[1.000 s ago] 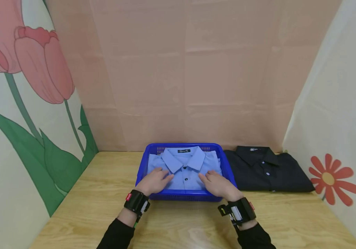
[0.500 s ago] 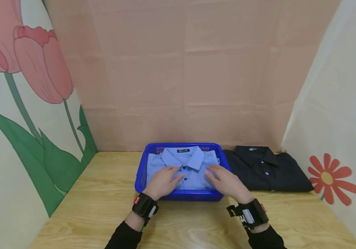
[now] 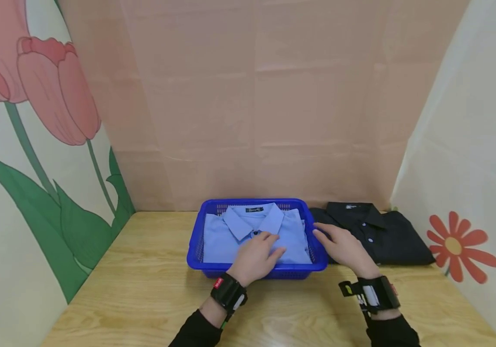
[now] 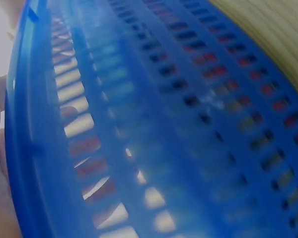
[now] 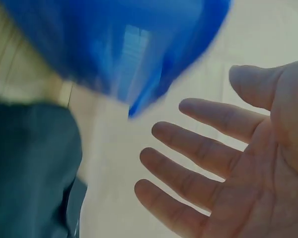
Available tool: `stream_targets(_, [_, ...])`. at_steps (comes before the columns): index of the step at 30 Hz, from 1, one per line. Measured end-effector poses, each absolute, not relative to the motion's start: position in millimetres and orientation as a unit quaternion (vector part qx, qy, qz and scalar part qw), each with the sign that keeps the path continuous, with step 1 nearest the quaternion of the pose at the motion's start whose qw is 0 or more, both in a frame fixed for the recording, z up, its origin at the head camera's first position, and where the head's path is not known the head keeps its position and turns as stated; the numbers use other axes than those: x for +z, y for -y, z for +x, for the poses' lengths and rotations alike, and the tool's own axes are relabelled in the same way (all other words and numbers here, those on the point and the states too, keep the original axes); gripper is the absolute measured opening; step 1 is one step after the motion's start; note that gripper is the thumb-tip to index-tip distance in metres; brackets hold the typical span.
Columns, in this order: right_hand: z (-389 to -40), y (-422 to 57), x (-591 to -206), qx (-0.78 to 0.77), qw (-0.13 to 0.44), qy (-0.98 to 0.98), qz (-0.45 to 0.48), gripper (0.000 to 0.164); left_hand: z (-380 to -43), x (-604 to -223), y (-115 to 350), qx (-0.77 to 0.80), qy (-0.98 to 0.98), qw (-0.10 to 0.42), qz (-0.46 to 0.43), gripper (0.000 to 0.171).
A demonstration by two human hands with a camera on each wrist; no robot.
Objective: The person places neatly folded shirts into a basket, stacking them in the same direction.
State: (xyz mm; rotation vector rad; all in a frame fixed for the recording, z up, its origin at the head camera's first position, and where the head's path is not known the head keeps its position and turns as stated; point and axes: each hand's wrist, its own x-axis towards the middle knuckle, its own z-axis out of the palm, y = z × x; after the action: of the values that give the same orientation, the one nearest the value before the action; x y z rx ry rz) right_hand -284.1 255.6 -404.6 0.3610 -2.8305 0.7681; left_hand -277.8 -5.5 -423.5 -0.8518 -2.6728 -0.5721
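Observation:
A folded light-blue shirt (image 3: 226,243) lies in a blue plastic basket (image 3: 195,250), its collar toward the back. My left hand (image 3: 254,258) is over the shirt's front with relaxed fingers; whether it touches the cloth I cannot tell. Over the basket's right rim is my right hand (image 3: 347,248), fingers extended and spread, holding nothing in the right wrist view. A folded black shirt (image 3: 391,241) lies on the table to the right of the basket, and the right hand partly covers its left side. The basket's slotted wall (image 4: 164,124) fills the left wrist view.
The wooden table (image 3: 152,279) extends to the left and front of the basket. Behind it stands a plain pinkish-brown backdrop (image 3: 252,120). Flower-printed sheets line the left side (image 3: 35,217) and the right side (image 3: 460,168).
Both hands have moved to the right. The left hand has crossed to the middle of the blue shirt, while the right has left the shirt for the basket's right rim. Both shirts stay put.

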Motion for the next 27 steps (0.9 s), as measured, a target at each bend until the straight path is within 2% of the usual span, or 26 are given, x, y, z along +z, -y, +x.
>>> stream_targets(10, [-282,-312,-416,0.241,0.07,0.965,0.078,0.064,-274,-421,-23,-0.188,0.915,0.157,-0.322,0.044])
stream_targets(17, [-286,-348,-425,0.239,0.048,0.968,0.053,0.066,-274,-422,-34,-0.174,0.915,0.165,-0.325,0.041])
stream_targets(27, [-292,-418,-447,0.236,-0.006,0.969,-0.068,0.09,-275,-421,-56,-0.153,0.911,0.19,-0.332,0.037])
